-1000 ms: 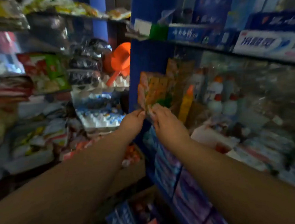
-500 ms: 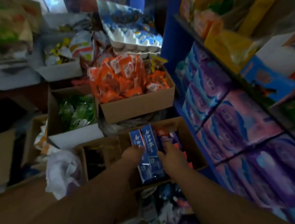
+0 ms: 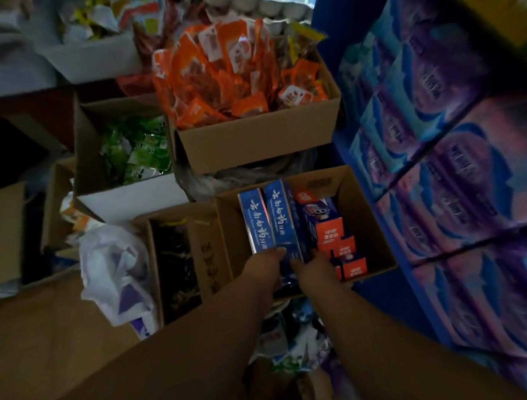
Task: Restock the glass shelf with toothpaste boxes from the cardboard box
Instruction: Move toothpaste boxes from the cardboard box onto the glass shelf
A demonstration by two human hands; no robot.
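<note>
An open cardboard box [image 3: 364, 211] sits on the floor beside the blue shelf unit. Two long blue toothpaste boxes [image 3: 270, 218] lie side by side in its left half, and several red and blue toothpaste boxes [image 3: 331, 235] fill its right half. My left hand [image 3: 261, 269] and my right hand [image 3: 315, 268] reach into the box and hold the near end of the right blue toothpaste box between them. The left thumb lies on top of that box. The glass shelf is out of view.
A box of orange snack packets [image 3: 247, 84] and a box of green packets [image 3: 132, 153] stand behind. A white plastic bag [image 3: 116, 271] and a box of dark goods [image 3: 175, 263] lie to the left. Purple packs [image 3: 458, 168] fill the blue shelf unit on the right.
The view dropped from the shelves down to the floor boxes. Both hands left the orange packet at the shelf and came down into the cardboard box onto the blue toothpaste boxes.
</note>
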